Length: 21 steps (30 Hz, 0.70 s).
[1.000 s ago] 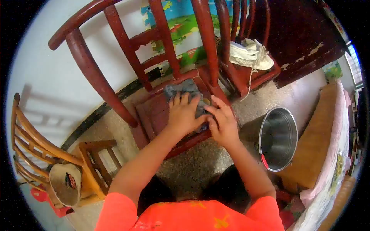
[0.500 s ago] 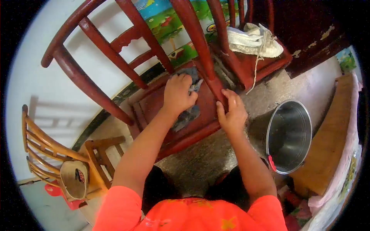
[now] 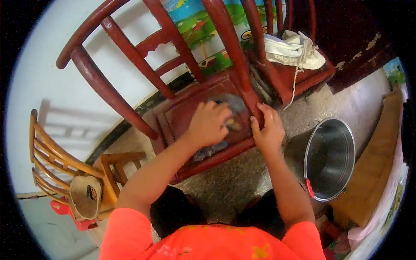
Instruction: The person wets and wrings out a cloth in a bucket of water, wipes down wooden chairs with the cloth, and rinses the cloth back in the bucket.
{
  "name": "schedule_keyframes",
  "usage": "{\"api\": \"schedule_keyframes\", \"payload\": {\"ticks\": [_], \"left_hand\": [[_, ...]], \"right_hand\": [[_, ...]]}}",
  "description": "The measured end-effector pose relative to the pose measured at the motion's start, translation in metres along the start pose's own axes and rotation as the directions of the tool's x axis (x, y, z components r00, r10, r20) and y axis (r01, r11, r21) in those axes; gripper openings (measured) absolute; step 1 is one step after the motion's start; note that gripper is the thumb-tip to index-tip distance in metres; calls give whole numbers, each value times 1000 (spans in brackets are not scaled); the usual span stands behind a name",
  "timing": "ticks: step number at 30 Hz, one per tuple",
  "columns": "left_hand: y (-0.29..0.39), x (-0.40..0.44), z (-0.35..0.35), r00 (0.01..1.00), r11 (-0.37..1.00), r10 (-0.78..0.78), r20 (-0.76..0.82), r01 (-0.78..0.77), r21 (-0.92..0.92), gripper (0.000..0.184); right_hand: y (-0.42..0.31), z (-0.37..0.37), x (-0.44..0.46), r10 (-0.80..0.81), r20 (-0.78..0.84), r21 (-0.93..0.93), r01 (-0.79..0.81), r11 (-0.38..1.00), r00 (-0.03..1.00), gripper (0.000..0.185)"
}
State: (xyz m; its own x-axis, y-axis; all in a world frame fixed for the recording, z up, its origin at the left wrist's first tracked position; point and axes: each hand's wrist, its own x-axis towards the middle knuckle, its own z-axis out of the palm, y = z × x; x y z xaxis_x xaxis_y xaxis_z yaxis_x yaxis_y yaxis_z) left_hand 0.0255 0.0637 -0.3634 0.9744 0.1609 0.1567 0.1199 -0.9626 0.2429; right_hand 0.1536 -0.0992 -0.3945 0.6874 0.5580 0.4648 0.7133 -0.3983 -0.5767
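A dark red wooden chair [image 3: 173, 117] stands before me, and a grey cloth [image 3: 211, 151] lies on its seat, partly covered by my left hand [image 3: 211, 122]. The fingers of that hand are curled round part of the cloth, slightly blurred. More grey cloth shows beyond the fingers, near the seat's back right. My right hand [image 3: 268, 130] grips the right back post of the chair [image 3: 252, 106] low down, thumb on the near side and fingers behind.
A metal bucket [image 3: 330, 159] with a red tag stands on the floor at right. Behind it is a wooden board [image 3: 372, 164]. A second red chair holds white cloth items [image 3: 294, 52]. At left, a light wooden chair [image 3: 110, 180] bears a beige basket [image 3: 86, 197].
My left hand went from lying spread on the cloth to curled round it, then shifted toward the seat's front right. My right hand left the cloth and took hold of the chair post.
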Motion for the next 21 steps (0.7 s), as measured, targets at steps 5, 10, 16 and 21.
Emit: {"api": "schedule_keyframes", "payload": {"ticks": [5, 10, 16, 21], "left_hand": [[-15, 33, 7, 969, 985, -65, -240, 101, 142, 40], [-14, 28, 14, 927, 953, -277, -254, 231, -198, 35], [-2, 6, 20, 968, 956, 79, -236, -141, -258, 32], [-11, 41, 33, 847, 954, -295, -442, 235, -186, 36]], "right_hand": [[-2, 0, -1, 18, -6, -15, -18, 1000, 1000, 35], [1, -1, -2, 4, -18, -9, -4, 1000, 1000, 31], [3, 3, -5, 55, -21, -11, -56, 998, 998, 29], [4, 3, -4, 29, -41, -3, -30, 1000, 999, 30]]}}
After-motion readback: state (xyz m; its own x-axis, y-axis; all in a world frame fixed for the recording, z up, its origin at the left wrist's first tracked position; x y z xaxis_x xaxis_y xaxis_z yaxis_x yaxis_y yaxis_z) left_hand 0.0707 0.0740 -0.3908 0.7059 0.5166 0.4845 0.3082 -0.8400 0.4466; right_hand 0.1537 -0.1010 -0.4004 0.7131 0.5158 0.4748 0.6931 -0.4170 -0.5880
